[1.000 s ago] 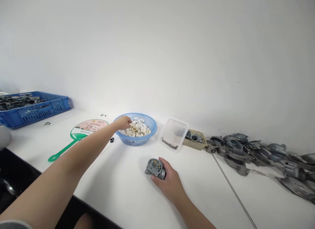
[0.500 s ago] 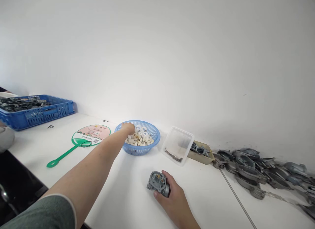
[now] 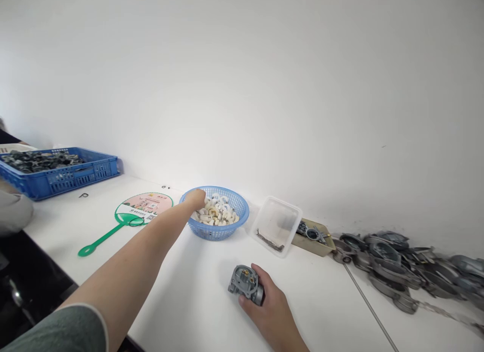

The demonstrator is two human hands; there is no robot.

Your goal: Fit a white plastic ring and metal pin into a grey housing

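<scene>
My left hand [image 3: 196, 198] reaches into the left side of a blue plastic basket [image 3: 214, 234] filled with small white and cream plastic parts [image 3: 218, 211]. Its fingers are curled down among these parts, and what they hold, if anything, is hidden. Nearer to me, my right hand [image 3: 270, 301] grips a grey metal carburetor body [image 3: 245, 283] just above the table. The carburetor's open underside faces up and shows brass pieces inside. Thumb and fingers close around its right side.
Right of the basket stand a clear plastic box [image 3: 278, 223] with thin metal pins and a beige tray [image 3: 312, 246] of metal parts. Grey metal bowls [image 3: 389, 261] pile up further right, near a thin rod [image 3: 368, 304]. Leftward lie a green-handled fan [image 3: 100, 242] and a blue crate [image 3: 81, 176].
The whole scene has shifted slightly to the right in view. My left hand stays in the basket, its fingers a little lower among the parts. My right hand still holds the carburetor body.
</scene>
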